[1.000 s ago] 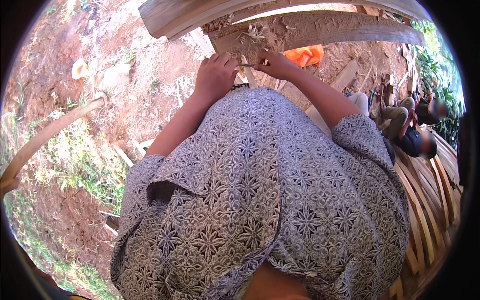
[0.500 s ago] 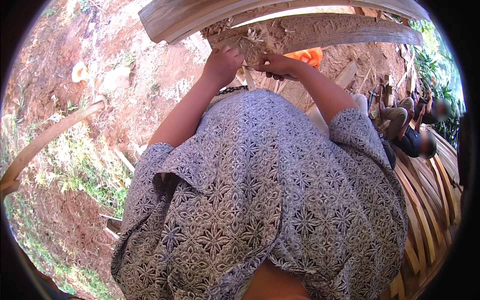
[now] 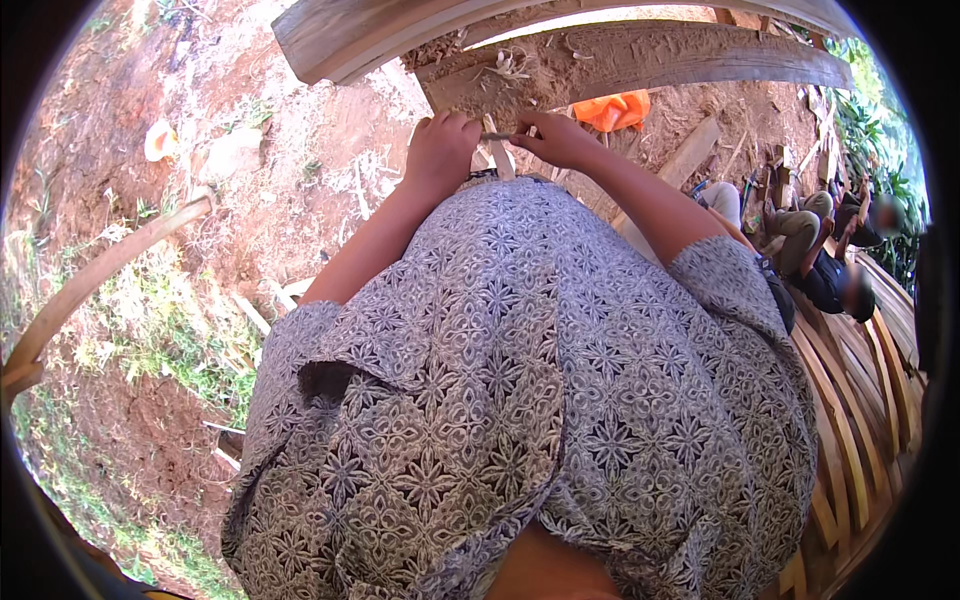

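My left hand (image 3: 440, 150) and my right hand (image 3: 555, 138) are held close together in front of my chest. Both pinch a thin, short stick-like piece (image 3: 497, 136) that spans the gap between their fingertips. What the piece is made of I cannot tell. Just beyond the hands lies a rough wooden beam (image 3: 640, 60) with wood shavings on it. My patterned grey shirt (image 3: 520, 400) fills the lower half of the view and hides everything beneath it.
A second curved timber (image 3: 340, 40) crosses above the beam. An orange cloth (image 3: 612, 108) lies on red earth behind. Stacked curved wooden slats (image 3: 860, 420) run along the right, where other people (image 3: 820, 250) sit. A bent pole (image 3: 100, 270) and grass are at left.
Both hands have stayed together on the thin piece and shifted slightly up toward the beam; the right hand's fingers have changed their grip a little.
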`<action>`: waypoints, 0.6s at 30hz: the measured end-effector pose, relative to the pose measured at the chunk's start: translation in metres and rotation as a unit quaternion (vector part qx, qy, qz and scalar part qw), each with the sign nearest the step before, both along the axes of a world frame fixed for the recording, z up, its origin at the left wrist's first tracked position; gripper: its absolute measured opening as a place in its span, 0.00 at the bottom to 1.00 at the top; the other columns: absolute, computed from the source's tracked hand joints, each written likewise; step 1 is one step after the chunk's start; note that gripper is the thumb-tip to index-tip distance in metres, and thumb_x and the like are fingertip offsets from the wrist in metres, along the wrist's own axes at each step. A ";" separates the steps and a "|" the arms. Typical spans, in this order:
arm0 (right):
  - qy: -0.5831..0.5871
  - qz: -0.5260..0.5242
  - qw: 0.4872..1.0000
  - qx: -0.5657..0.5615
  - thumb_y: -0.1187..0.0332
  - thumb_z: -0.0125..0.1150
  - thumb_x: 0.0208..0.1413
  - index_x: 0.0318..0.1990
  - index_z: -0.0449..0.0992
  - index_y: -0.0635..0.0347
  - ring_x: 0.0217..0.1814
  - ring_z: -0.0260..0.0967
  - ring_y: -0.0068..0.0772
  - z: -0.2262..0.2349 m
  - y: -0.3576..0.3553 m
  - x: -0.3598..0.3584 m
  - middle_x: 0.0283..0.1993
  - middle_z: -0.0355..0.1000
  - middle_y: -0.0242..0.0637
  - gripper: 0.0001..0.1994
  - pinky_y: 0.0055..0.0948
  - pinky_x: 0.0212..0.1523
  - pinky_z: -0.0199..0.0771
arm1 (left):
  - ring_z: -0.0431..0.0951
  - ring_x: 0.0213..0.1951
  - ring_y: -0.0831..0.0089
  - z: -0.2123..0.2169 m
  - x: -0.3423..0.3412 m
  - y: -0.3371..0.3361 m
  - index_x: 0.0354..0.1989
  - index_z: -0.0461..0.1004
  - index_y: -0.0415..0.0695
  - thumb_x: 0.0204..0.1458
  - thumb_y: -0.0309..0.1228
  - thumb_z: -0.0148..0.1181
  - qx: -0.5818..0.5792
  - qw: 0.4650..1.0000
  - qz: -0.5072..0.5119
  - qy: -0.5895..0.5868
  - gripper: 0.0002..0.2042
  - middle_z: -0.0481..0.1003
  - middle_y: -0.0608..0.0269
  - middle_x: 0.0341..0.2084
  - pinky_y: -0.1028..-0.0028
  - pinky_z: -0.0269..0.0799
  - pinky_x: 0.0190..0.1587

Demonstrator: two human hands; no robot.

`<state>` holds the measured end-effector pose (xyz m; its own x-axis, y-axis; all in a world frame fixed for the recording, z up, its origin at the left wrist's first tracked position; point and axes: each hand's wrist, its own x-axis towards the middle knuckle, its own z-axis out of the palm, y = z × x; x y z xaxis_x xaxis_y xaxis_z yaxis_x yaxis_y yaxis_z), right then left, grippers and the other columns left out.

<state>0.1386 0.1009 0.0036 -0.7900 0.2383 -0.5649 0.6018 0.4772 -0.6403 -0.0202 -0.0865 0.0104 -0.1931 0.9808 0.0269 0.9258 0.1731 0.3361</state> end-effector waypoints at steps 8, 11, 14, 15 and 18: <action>0.006 -0.017 1.000 -0.013 0.51 0.65 0.59 0.40 0.80 0.54 0.47 0.79 0.47 -0.002 -0.004 -0.006 0.42 0.81 0.44 0.16 0.45 0.50 0.76 | 0.78 0.47 0.60 -0.001 -0.006 0.005 0.34 0.74 0.47 0.51 0.26 0.56 -0.044 0.999 0.005 -0.026 0.04 0.75 0.61 0.37 0.59 0.76 0.44; -0.013 -0.013 1.000 0.001 0.50 0.66 0.59 0.41 0.80 0.53 0.46 0.79 0.48 0.003 -0.003 -0.008 0.41 0.81 0.45 0.16 0.45 0.49 0.76 | 0.78 0.43 0.59 -0.007 -0.007 0.008 0.33 0.74 0.46 0.54 0.30 0.57 -0.028 0.999 0.009 -0.022 0.02 0.74 0.60 0.34 0.58 0.76 0.42; -0.015 -0.031 0.999 -0.002 0.49 0.67 0.58 0.41 0.81 0.53 0.45 0.80 0.48 -0.012 -0.005 -0.008 0.40 0.81 0.47 0.17 0.46 0.47 0.77 | 0.78 0.41 0.58 -0.012 -0.010 0.010 0.33 0.74 0.46 0.57 0.32 0.58 -0.011 1.000 0.010 -0.019 0.05 0.73 0.59 0.32 0.58 0.76 0.40; -0.004 -0.037 0.999 0.007 0.49 0.67 0.57 0.41 0.81 0.53 0.45 0.80 0.48 -0.018 -0.002 -0.008 0.39 0.80 0.48 0.17 0.46 0.47 0.77 | 0.78 0.41 0.58 -0.014 -0.010 0.011 0.33 0.74 0.46 0.57 0.32 0.58 -0.007 1.000 0.010 -0.019 0.05 0.73 0.59 0.33 0.58 0.76 0.40; 0.011 -0.050 0.999 0.017 0.49 0.68 0.57 0.41 0.81 0.53 0.44 0.80 0.49 -0.028 -0.002 -0.006 0.38 0.80 0.48 0.18 0.46 0.46 0.77 | 0.78 0.42 0.58 -0.016 -0.012 0.014 0.34 0.74 0.45 0.58 0.33 0.58 -0.021 1.000 0.006 -0.008 0.06 0.73 0.59 0.34 0.58 0.76 0.41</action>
<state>0.1329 0.0985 -0.0244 -0.7738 0.3350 -0.5376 0.6331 0.4381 -0.6382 -0.0322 -0.0724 -0.0058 -0.2052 0.9786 -0.0172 0.9178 0.1986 0.3437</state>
